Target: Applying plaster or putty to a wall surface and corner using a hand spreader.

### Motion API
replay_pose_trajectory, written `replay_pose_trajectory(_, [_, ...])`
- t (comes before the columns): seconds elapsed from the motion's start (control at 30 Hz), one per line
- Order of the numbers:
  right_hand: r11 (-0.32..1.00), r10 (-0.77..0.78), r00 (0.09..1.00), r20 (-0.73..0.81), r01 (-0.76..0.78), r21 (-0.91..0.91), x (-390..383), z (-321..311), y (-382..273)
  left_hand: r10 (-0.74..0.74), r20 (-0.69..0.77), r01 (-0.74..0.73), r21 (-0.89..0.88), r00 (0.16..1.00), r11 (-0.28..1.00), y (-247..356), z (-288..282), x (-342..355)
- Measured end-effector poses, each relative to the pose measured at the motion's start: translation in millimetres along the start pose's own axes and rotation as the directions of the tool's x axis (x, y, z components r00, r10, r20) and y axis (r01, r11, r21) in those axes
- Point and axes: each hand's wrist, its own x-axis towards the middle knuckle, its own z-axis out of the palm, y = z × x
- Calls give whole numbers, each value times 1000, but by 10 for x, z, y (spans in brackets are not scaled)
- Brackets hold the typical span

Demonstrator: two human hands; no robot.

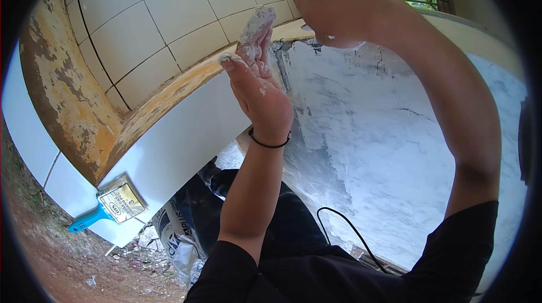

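Near 12 o'clock we have our left hand (pixel 262 91) raised, with white paste (pixel 258 25) caked over the fingers and the thumb tip. Its grip is loosely open: the thumb stands apart from the fingers and closes on no tool, so the paste seems to sit there by clinging. We probably hold the hand upright and clear so that the coating does not rub off against other things.

Our right hand (pixel 339 12) is at 1 o'clock, bent inward at the wrist above the upper edge of the smeared grey-white panel (pixel 367 122), which fills the 3 o'clock side. Its fingers look curled, but the back of the hand faces us, so we cannot tell how tight that grip is or whether it has hold of anything. Small white flecks mark its underside. The arched arm likely lets the hand work without covering the panel.

At 8 o'clock a flat paintbrush (pixel 121 201) with a turquoise handle lies on the white ledge (pixel 180 122), presumably set there to leave both hands free and the bristles off the dirt. Just beyond, toward 7 o'clock, stands a printed sack (pixel 169 229), perhaps put low and close for easy reach. Square white tiles (pixel 175 6) cover the wall at 11 o'clock.
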Motion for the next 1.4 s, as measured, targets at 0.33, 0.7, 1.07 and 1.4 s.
replay_pose_trajectory(0.33, [948,-162,961,-222,90,-304,-551,644,-186,-59,151,67,-47,987,997,-72,25,42])
replay_pose_trajectory(0.7, [882,-334,881,-334,168,-441,-1101,1200,-420,-83,226,64,91,971,994,-172,-79,1])
replay_pose_trajectory(1.07, [982,191,791,-581,-151,117,-1262,439,-117,-201,461,-4,405,864,914,-352,-188,-102])
replay_pose_trajectory(1.4, [908,395,889,-231,-416,-47,-521,-247,454,-235,477,27,403,847,915,-472,-377,-181])
